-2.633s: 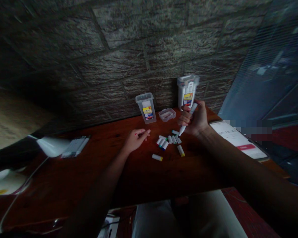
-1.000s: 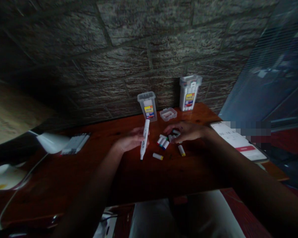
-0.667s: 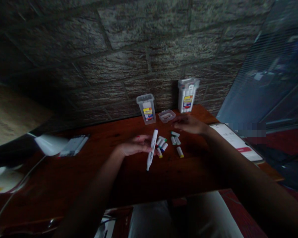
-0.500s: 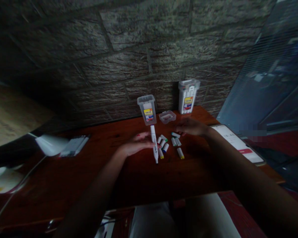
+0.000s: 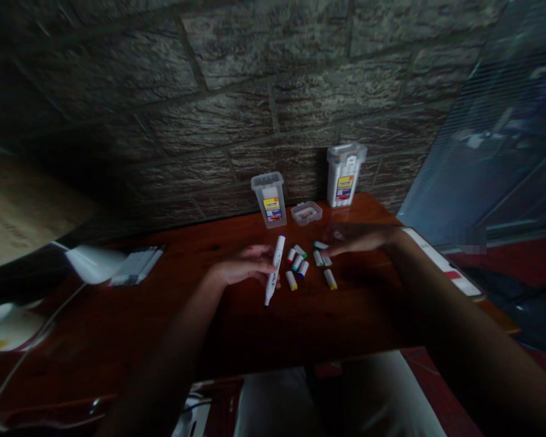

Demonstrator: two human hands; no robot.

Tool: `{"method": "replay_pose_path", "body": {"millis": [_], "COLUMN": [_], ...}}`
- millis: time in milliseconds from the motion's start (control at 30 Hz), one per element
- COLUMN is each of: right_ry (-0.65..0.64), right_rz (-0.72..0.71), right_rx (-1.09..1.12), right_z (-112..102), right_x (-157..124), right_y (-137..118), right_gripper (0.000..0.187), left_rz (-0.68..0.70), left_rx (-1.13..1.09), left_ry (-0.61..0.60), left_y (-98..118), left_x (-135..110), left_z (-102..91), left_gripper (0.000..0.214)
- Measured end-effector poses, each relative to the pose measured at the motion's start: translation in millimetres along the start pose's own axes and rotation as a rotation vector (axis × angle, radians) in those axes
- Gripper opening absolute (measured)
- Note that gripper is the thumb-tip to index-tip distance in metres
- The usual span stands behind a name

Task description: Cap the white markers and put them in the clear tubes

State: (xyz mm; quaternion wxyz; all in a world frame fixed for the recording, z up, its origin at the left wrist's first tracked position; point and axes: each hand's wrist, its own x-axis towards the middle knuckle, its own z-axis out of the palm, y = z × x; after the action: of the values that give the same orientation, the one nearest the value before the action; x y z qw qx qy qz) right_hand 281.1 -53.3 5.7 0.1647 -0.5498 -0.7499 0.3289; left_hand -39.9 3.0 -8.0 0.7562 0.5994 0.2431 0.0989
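Note:
A white marker [image 5: 275, 270] is in my left hand [image 5: 250, 268], closed around its middle. The marker stands at a slant, its dark lower tip towards me. Over the right part of a loose group of caps, my right hand [image 5: 352, 238] reaches down with fingers apart. One of its digits touches or nearly touches a white cap [image 5: 326, 258]; its other fingers are dim and blurred. Around both hands lie several white caps with coloured ends, among them a yellow-ended cap [image 5: 330, 279], a blue-ended cap [image 5: 303, 269] and a red-ended cap [image 5: 290, 255].
Behind the caps stand an open clear plastic box [image 5: 268, 188], its lid [image 5: 306, 213] and a closed box of markers [image 5: 343, 182]. A phone [image 5: 450, 267] lies under my right forearm. Several markers [image 5: 139, 266] and a white lamp [image 5: 93, 264] are at left. A brick wall [image 5: 236, 109] backs the table.
My left hand has drawn slightly left, and the marker now tilts the other way. My right hand has lowered onto the caps on the right, its fingers spreading.

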Motion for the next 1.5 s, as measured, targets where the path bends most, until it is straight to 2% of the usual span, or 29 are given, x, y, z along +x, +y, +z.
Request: {"method": "replay_pose_path", "body": {"millis": [100,233,533,633,800,933,1067,1167,1300,1433,1500], "right_ry": [-0.112,-0.142,-0.042,-0.03,-0.017,0.101,0.209,0.206,0.098,0.187,0.206], "right_rz": [0.047,0.109,0.073,0.031,-0.032,-0.019,-0.057,-0.154,-0.225,-0.349,-0.409], "right_rx": [0.0,0.016,-0.075,-0.071,-0.02,0.019,0.031,0.034,0.033,-0.178,-0.259], "right_z": [-1,6,18,23,28,29,32,38,54,71,75], "right_x": [-7,-4,9,11,14,18,21,19,16,21,25], "right_y": [-7,-19,-24,-28,-33,-25,-23,-36,-60,-67,-63], "right_gripper": [0.081,0.09,0.066,0.058,0.051,0.05,0.043,0.046,0.057,0.069,0.067], "left_rz": [-0.057,-0.008,0.138,0.158,0.184,0.222,0.269,0.339,0.391,0.41,0.421], "left_rx": [0.031,0.068,0.047,0.032,0.024,-0.017,-0.091,-0.192,-0.336,-0.404,-0.412], "left_ry": [-0.066,-0.008,0.238,0.267,0.25,0.271,0.42,0.538,0.678,0.759,0.775], "left_y": [1,-2,-7,-8,-11,-13,-9,-4,1,3,3], "left_x": [2,8,20,22,22,22,24,25,26,25,25], "left_z": [6.9,11.0,12.0,13.5,9.6,2.7,-2.2,-4.2,-7.3,-10.8,-12.1], "left_gripper": [0.042,0.038,0.035,0.036,0.035,0.037,0.036,0.031,0.027,0.025,0.025]}}
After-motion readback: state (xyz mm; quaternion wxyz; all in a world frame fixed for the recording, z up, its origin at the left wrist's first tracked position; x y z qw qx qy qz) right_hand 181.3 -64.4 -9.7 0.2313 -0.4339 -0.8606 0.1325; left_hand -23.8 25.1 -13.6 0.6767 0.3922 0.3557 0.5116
